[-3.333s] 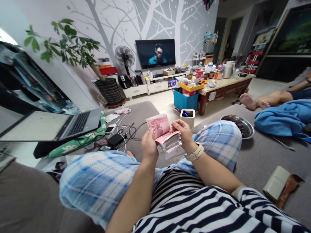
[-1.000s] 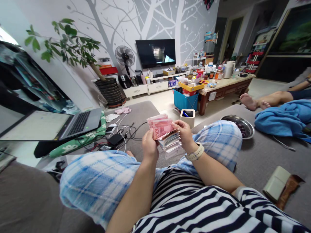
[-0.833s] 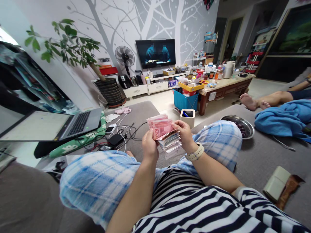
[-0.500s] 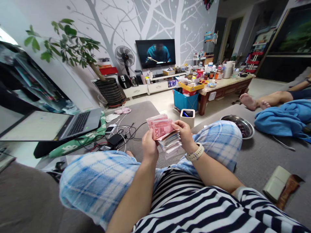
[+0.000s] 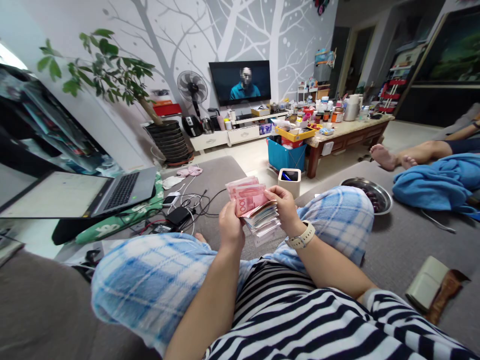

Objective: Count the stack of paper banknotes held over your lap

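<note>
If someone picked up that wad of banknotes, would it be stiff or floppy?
The wad is probably floppy, being many thin paper notes. It may slip apart: the red notes are fanned and the lower edges look uneven.

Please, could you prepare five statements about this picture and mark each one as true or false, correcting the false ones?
1. The left hand and right hand both hold the banknotes. True.
2. A watch is worn on the left arm. False: the watch is on the right arm.
3. The laptop is open. True.
4. The metal bowl stands on the coffee table. False: the metal bowl rests on the grey sofa.
5. The television is switched off. False: its screen shows a picture.
</note>
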Motion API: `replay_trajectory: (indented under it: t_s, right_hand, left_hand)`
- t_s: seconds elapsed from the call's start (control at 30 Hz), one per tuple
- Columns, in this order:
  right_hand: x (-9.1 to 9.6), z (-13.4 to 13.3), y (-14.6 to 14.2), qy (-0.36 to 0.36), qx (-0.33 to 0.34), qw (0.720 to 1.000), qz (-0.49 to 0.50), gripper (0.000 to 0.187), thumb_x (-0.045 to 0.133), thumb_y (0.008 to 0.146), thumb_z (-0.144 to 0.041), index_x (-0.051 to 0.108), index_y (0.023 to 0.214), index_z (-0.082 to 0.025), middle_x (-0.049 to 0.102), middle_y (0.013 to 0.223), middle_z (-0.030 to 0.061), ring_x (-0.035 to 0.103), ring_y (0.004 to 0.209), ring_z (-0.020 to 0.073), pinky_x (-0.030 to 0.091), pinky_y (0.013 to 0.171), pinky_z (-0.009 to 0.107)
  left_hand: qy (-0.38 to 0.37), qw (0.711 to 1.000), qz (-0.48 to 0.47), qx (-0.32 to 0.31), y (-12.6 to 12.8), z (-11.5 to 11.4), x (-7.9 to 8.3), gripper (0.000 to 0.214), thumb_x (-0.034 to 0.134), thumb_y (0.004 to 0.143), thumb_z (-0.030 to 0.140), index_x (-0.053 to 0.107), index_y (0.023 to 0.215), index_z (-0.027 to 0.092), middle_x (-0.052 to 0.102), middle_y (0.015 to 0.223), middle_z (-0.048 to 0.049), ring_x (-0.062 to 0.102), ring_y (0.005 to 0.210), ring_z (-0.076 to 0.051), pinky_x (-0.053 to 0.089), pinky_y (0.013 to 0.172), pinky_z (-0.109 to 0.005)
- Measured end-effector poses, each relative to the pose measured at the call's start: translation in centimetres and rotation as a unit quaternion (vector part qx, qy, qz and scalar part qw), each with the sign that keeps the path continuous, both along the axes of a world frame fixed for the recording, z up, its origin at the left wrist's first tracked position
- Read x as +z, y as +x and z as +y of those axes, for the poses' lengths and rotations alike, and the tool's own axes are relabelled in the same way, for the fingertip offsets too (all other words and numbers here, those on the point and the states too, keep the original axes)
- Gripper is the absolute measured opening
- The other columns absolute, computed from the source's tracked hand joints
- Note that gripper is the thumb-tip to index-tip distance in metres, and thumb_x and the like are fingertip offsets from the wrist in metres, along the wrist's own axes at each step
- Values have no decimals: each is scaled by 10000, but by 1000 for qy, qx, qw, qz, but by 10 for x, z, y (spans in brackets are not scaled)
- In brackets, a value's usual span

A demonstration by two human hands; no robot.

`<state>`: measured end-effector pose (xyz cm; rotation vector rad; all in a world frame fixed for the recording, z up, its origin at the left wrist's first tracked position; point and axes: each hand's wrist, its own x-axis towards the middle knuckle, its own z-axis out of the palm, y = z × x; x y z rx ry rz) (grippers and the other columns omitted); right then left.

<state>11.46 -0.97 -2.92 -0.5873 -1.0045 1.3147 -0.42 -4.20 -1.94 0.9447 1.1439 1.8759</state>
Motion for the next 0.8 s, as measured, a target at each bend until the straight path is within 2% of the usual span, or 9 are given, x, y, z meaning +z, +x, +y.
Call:
replay_trajectory:
  t_s: [0.3, 0.47, 0.8]
  right_hand:
    - [0, 0, -1, -1, 2, 1000, 2, 201, 682, 645, -324, 570, 621, -158, 502, 532, -43, 412, 478, 76, 308, 473, 215]
    - [-2, 0, 0, -1, 4, 1000, 5, 192, 677, 659, -317, 571, 623, -161, 501, 529, -46, 410, 475, 77, 302, 466, 215]
    - [-2, 1, -1, 3, 5, 1000, 6, 191, 678, 663, -314, 572, 624, -159, 504, 531, -45, 412, 476, 75, 301, 470, 214]
  left_hand:
    - [-18, 1000, -2, 4, 1, -2, 2, 186, 509, 751, 275, 583, 615, 172, 586, 634, -28, 516, 621, -156, 405, 571, -254]
    - [-36, 999, -1, 29, 1, -2, 3, 154, 545, 734, 276, 596, 639, 167, 609, 675, -46, 529, 652, -167, 417, 594, -264]
    - [-52, 997, 27, 39, 1, -3, 4, 172, 512, 757, 244, 602, 633, 163, 614, 686, -51, 540, 674, -173, 420, 615, -274]
